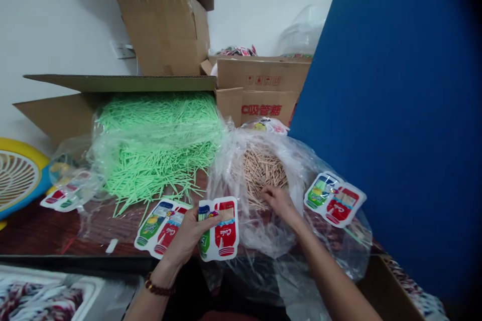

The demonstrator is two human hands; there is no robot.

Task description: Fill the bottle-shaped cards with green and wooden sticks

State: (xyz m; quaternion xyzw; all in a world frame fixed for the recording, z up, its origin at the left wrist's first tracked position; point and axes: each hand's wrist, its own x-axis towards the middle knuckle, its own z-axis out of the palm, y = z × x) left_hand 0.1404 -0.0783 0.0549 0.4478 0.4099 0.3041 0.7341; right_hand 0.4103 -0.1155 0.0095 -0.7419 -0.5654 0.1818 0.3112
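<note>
My left hand [192, 233] is closed on a printed pouch [227, 230] with a red cola jar and a green jar on it, thumb across its front. Beside it on the table lies a similar pouch [156, 225], partly covered by that hand. The fingers of my right hand [280, 203] are curled together at the near edge of a pile of short brown candy sticks [263, 170]. These sticks lie in an opened clear plastic bag [301, 160]. Another such pouch [333, 198] rests on the plastic to the right of my right hand.
Green sticks [161, 150] spill from a plastic-lined carton [56, 113] at left. A yellow and blue fan [22, 175] stands at far left. Behind are cardboard boxes [165, 35]; a blue panel [391, 110] blocks the right. A white tub [90, 286] of packets sits at lower left.
</note>
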